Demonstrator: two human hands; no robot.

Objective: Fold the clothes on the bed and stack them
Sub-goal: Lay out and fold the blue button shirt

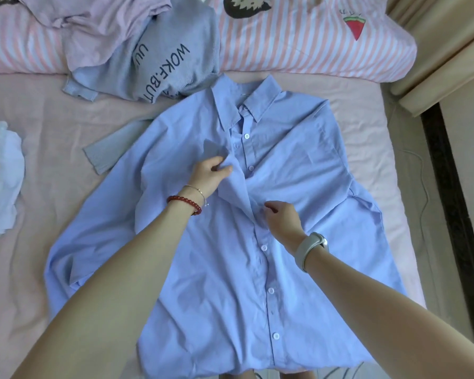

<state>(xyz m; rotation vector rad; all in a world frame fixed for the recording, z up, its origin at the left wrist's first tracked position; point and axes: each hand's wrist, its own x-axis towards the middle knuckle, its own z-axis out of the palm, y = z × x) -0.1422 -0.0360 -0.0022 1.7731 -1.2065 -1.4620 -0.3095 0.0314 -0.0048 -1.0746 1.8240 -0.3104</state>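
Left hand and right hand pinch blue shirt placket.

This is a bedroom in a home. There is a bed with a pink sheet and a pink striped pillow with a watermelon picture. Clothes lie on it. A curtain hangs beside it.

Both forearms are bare, no sleeves. Beside the thin gold chain bracelet on the left wrist sits a dark red beaded bracelet — the right wrist wears a pale grey-banded watch.
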